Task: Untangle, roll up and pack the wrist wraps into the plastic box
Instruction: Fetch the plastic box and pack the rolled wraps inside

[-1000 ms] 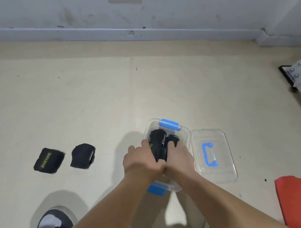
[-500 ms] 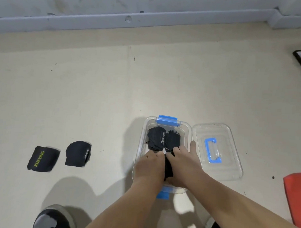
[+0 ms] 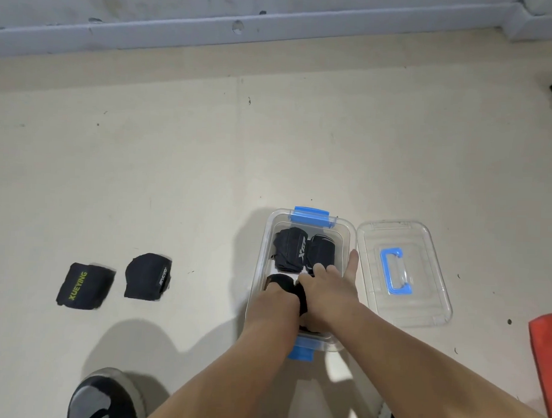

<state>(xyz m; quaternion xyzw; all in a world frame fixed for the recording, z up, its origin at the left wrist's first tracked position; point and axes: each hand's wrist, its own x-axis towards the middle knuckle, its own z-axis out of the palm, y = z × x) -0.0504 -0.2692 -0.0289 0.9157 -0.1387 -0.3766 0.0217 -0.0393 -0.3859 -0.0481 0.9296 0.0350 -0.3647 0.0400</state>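
**Wrap could spring open**

Our right hand (image 3: 328,292) seems to curl round a wrap (image 3: 300,296) at the near end of the box (image 3: 262,258), thumb out wide. Our left hand (image 3: 273,302) presses beside it, fingers hidden, so we cannot tell. Let go early and it may unroll. Two rolls (image 3: 290,250) fill the far end; two floor wraps (image 3: 84,285) wait.
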